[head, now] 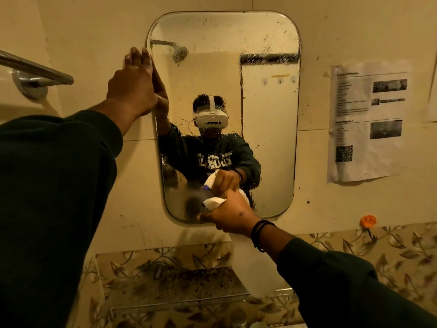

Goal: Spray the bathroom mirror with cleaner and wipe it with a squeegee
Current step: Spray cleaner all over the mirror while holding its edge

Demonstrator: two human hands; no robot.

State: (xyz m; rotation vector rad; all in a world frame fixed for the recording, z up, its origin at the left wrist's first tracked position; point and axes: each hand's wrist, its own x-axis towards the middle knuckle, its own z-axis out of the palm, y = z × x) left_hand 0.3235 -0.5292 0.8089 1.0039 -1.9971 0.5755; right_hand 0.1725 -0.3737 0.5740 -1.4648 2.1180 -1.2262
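Note:
The bathroom mirror (267,129) hangs on the cream wall, its glass covered in droplets and runs of cleaner. My left hand (134,86) lies flat with straight fingers against the mirror's upper left edge. My right hand (230,215) grips a white spray bottle (241,259) in front of the mirror's lower part. Its white nozzle (214,202) points left, close to the glass, and the bottle body hangs down below my wrist. No squeegee is in view.
A chrome towel bar (35,67) sticks out from the wall at the left. A printed paper notice (369,121) is taped to the right of the mirror, with an orange hook (368,221) below it. A glass shelf (179,301) runs under the mirror.

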